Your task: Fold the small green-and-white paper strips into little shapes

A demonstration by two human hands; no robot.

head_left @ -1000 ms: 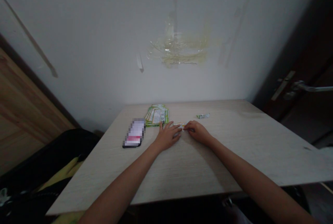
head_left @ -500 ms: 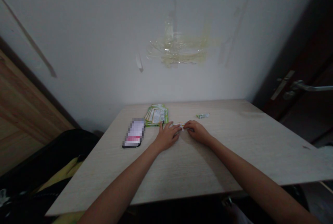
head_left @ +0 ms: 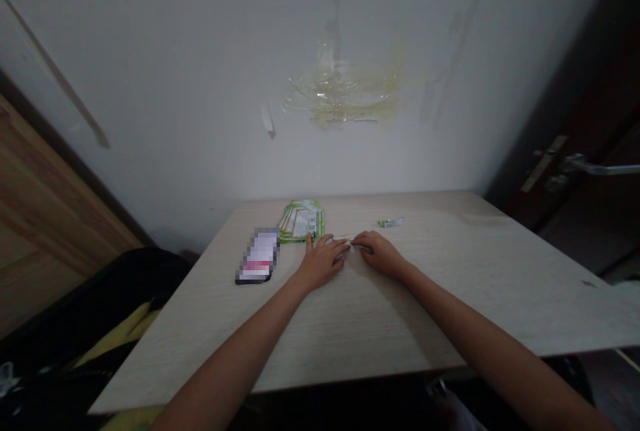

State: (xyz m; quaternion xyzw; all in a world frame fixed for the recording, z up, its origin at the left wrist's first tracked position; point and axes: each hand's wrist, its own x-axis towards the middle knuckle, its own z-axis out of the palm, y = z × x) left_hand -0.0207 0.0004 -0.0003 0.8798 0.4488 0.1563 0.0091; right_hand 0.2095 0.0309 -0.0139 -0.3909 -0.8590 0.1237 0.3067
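Observation:
A narrow white strip with coloured print [head_left: 344, 237], perhaps folded paper or a wrapper, lies on the table between my hands. My left hand [head_left: 321, 264] rests on the table with its fingers spread, fingertips at the strip's near side. At the strip's right end, my right hand [head_left: 381, 254] has thumb and fingers pinched together on it. Much of the strip is covered by fingers. Just beyond my left hand lies a fanned pile of green and white printed packets [head_left: 303, 221]. A small crumpled green and white wrapper piece [head_left: 390, 223] sits past my right hand.
A phone [head_left: 258, 256] with a blurred-out screen lies left of my left hand on the pale wooden table [head_left: 350, 337]. Behind rises a wall with peeling clear tape [head_left: 345, 94]. A door handle [head_left: 580, 165] is at the right; dark bags [head_left: 100, 291] are at the left.
My fingertips have shifted very slightly at the strip. The packets, phone and crumpled piece have stayed in place.

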